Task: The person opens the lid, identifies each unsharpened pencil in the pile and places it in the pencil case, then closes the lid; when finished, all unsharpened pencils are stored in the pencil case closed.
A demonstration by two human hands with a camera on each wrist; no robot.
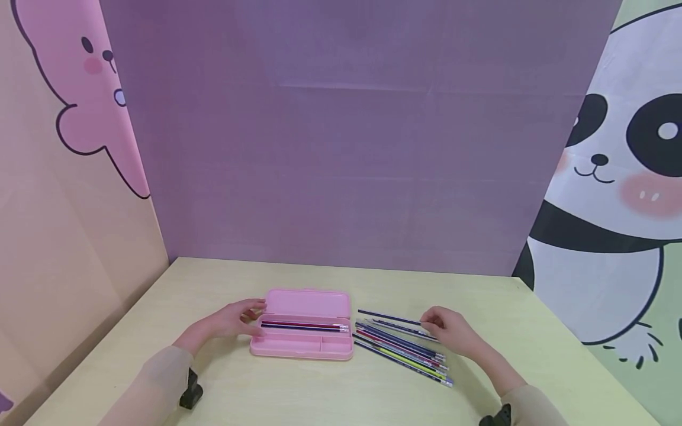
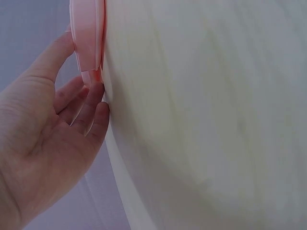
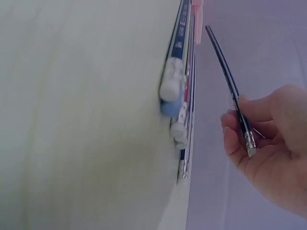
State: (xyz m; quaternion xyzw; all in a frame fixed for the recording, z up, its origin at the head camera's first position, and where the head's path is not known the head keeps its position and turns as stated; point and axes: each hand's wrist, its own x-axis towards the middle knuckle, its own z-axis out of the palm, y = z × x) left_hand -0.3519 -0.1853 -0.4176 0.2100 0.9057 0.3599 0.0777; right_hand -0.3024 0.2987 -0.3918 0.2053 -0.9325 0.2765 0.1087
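Note:
A pink pencil case (image 1: 286, 349) lies opened on the table, its lid folded back. A red pencil and a dark pencil (image 1: 303, 326) rest in its long back compartment. At the case's left end, my left hand (image 1: 234, 318) holds the edge; the left wrist view shows the thumb on one side of the case (image 2: 87, 36) and curled fingers by the other. With thumb and fingers, my right hand (image 1: 450, 330) pinches a dark pencil (image 3: 225, 67) near its eraser end, raised above the loose pencils (image 1: 402, 349). The pencil's tip points toward the case.
Several pencils, mostly dark with some red and yellow-green ones, lie side by side right of the case, erasers toward the right. The pale wooden table (image 1: 256, 396) ends at a purple backdrop (image 1: 341, 148). Cartoon-printed walls (image 1: 602, 290) stand on both sides.

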